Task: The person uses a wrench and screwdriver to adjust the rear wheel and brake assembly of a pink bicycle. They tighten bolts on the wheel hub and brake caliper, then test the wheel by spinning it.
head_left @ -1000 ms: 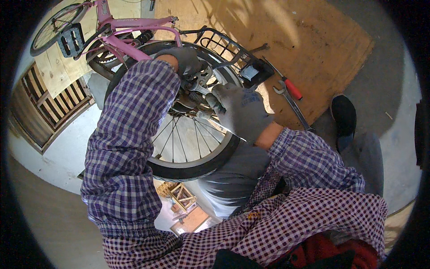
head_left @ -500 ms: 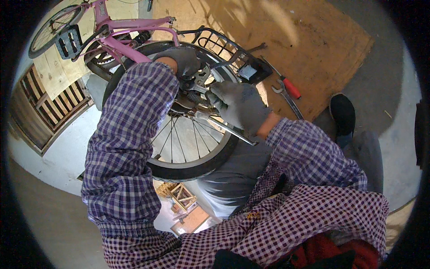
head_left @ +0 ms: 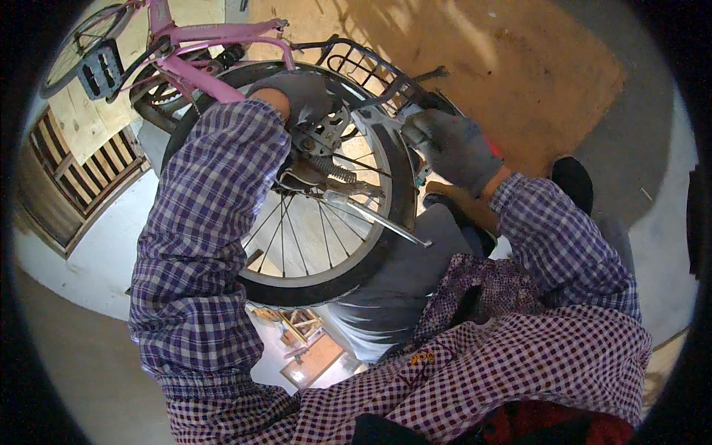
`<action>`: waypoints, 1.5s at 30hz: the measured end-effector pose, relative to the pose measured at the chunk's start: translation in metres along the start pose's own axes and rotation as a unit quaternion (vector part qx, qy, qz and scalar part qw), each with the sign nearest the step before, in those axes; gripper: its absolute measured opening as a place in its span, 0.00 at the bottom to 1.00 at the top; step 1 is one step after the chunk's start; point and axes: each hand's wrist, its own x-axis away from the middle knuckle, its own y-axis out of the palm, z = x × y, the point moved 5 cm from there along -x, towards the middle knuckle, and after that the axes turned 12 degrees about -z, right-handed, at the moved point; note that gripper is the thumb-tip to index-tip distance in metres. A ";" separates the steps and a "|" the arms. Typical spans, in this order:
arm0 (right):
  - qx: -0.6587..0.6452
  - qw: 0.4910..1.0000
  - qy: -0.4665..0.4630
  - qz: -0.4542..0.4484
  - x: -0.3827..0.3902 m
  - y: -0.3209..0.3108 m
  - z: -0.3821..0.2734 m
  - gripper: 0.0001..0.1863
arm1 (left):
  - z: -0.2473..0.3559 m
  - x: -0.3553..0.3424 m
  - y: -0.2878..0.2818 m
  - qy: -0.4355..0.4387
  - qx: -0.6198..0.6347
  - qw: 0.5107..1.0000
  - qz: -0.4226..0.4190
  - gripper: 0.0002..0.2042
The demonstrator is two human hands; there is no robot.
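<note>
At the hub of the spoked wheel (head_left: 337, 285), my gloved left hand (head_left: 308, 100) is bent over the upper side, partly behind my own forearm; I cannot tell whether its fingers close on anything. My gloved right hand (head_left: 454, 148) is just beyond the tyre's right side, fingers curled in narrow, and whether something small is pinched there I cannot tell.

Between my hands sits a silver bracket (head_left: 326, 135) at the wheel's middle, with a mark too small to read. Below it come a coiled spring (head_left: 334, 170) and a metal kickstand (head_left: 382, 220) slanting across the spokes and tyre. A black rack (head_left: 365, 65) stretches above the wheel, and a red handle (head_left: 495, 150) shows past my right hand.

Farther out, the pink frame (head_left: 204, 76) runs to the upper left, its top tube bearing faint lettering, near a black pedal (head_left: 101, 70). A brown board (head_left: 534, 81) covers the floor at upper right. On my checked garment (head_left: 519, 356) there is small yellow lettering.
</note>
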 end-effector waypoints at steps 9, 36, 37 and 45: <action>-0.146 0.989 -0.002 0.014 0.008 0.012 -0.057 0.12 | 0.008 0.006 -0.014 -0.022 -0.043 0.999 0.001 0.16; -0.033 0.999 0.032 -0.016 0.010 0.004 -0.093 0.11 | 0.014 -0.015 -0.002 0.003 0.018 1.000 -0.004 0.19; -0.015 1.000 0.014 -0.010 0.010 0.004 -0.094 0.11 | 0.013 -0.015 -0.003 -0.002 0.052 0.999 0.004 0.19; 0.012 0.999 0.010 -0.041 0.013 0.020 -0.089 0.13 | 0.013 -0.016 -0.003 -0.020 0.066 0.998 -0.002 0.20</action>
